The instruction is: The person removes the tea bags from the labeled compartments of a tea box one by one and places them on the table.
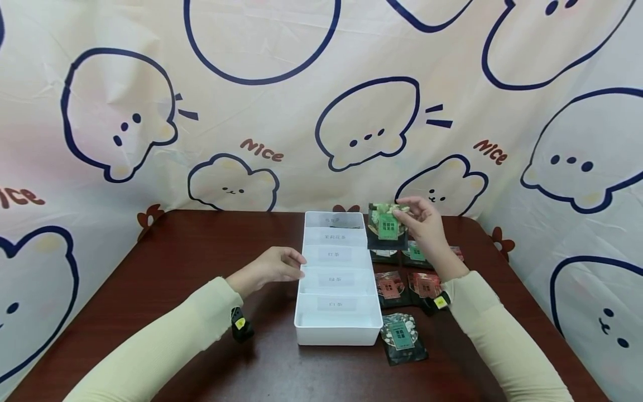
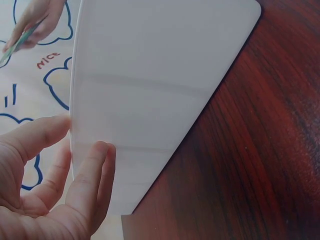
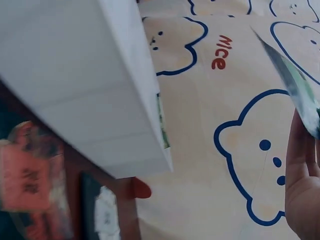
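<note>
A long white divided box (image 1: 339,336) with labelled compartments stands lengthwise on the table. My left hand (image 1: 276,264) is at its left side; in the left wrist view the fingertips (image 2: 102,148) rest on the outer wall and at the rim, fingers loosely extended. My right hand (image 1: 423,226) pinches a dark sachet with a green label (image 1: 388,226) by its upper right edge, raised beside the box's far right end. In the right wrist view the sachet (image 3: 295,82) shows edge-on. A sachet edge (image 1: 345,226) shows in the farthest compartment.
On the brown table (image 1: 211,240), right of the box, lie red-labelled sachets (image 1: 389,288), a green one (image 1: 416,252) partly under my right arm, and a teal-labelled sachet (image 1: 403,338) near the front. A cartoon-print cloth (image 1: 281,123) hangs behind the table.
</note>
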`<state>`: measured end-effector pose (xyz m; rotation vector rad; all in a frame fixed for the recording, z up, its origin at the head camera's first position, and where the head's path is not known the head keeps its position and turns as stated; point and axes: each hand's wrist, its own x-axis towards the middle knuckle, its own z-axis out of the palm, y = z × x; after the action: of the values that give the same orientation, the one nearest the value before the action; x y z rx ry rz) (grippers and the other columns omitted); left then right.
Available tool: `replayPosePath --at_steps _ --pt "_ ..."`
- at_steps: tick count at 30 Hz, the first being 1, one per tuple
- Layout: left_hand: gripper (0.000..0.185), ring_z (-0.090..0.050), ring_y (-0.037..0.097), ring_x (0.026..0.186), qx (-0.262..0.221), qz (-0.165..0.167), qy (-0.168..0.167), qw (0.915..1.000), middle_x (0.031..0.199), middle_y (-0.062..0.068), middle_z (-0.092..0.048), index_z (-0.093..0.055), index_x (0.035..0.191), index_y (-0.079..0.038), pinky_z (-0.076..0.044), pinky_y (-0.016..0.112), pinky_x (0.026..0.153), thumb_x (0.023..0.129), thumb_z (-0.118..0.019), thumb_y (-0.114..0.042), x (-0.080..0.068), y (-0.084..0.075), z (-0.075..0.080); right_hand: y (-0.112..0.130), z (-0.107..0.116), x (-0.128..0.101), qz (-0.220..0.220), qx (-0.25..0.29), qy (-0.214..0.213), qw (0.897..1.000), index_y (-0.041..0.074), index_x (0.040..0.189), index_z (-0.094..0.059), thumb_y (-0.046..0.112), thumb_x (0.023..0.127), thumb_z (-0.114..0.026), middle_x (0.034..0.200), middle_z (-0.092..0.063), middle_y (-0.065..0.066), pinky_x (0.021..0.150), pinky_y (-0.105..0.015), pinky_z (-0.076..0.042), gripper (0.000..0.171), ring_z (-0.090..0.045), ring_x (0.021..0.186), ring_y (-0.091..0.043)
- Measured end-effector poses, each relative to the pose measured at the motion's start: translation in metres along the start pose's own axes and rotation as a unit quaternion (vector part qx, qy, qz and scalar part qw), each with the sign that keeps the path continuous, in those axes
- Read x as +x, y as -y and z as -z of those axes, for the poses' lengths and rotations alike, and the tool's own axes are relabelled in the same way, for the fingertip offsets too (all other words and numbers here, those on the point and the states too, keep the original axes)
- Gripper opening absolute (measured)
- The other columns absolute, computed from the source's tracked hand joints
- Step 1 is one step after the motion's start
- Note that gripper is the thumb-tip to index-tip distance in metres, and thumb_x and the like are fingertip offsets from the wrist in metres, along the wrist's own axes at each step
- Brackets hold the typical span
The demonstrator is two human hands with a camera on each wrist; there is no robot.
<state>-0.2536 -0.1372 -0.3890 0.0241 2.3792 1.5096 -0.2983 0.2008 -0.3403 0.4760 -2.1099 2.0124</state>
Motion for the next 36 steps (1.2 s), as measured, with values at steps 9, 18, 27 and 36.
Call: replayPosePath --at_steps 9,18,27,36 --pt "0.032 -0.060 0.021 0.083 0.007 -0.002 -0.002 1.0000 0.101 0.014 -0.062 -0.065 0.107 -0.003 -0.056 0.030 0.077 0.078 -0.078 -0.002 0.001 0.002 0.001 -0.006 0.026 -0.046 -0.017 -0.012 0.004 1.000 0.015 0.108 -0.063 0.011 0.091 -0.067 0.058 -0.043 0.009 0.042 -0.033 -0.023 0.018 -0.026 0.041 -0.008" --pt "0.032 -0.060 0.021 0.084 -0.002 0.003 -0.001 1.0000 0.102 0.014 -0.062 -0.066 0.107 -0.002 -0.057 0.031 0.078 0.077 -0.078 -0.002 0.001 0.000 0.001 -0.021 0.060 -0.080 -0.033 -0.055 0.007 0.998 0.012 0.112 -0.062 0.012 0.093 -0.065 0.056 -0.041 0.009 0.044 -0.041 -0.020 0.020 -0.023 0.041 -0.014" --pt "0.032 -0.060 0.022 0.084 -0.004 0.006 -0.001 1.0000 0.101 0.014 -0.062 -0.065 0.107 -0.002 -0.056 0.031 0.077 0.078 -0.078 -0.002 0.001 0.000 0.000 -0.033 0.093 -0.109 -0.079 -0.148 0.027 0.985 0.013 0.113 -0.060 0.021 0.093 -0.065 0.086 -0.067 0.023 0.050 -0.034 -0.040 0.022 -0.056 0.059 -0.001" --pt "0.031 -0.060 0.022 0.083 -0.004 0.008 0.001 1.0000 0.101 0.014 -0.062 -0.066 0.106 -0.003 -0.056 0.030 0.076 0.077 -0.078 -0.001 0.002 0.000 0.000 -0.051 0.103 -0.126 -0.162 -0.178 0.089 0.966 0.001 0.115 -0.057 0.027 0.091 -0.068 0.098 -0.069 0.015 0.056 -0.033 -0.052 0.037 -0.059 0.066 -0.009"
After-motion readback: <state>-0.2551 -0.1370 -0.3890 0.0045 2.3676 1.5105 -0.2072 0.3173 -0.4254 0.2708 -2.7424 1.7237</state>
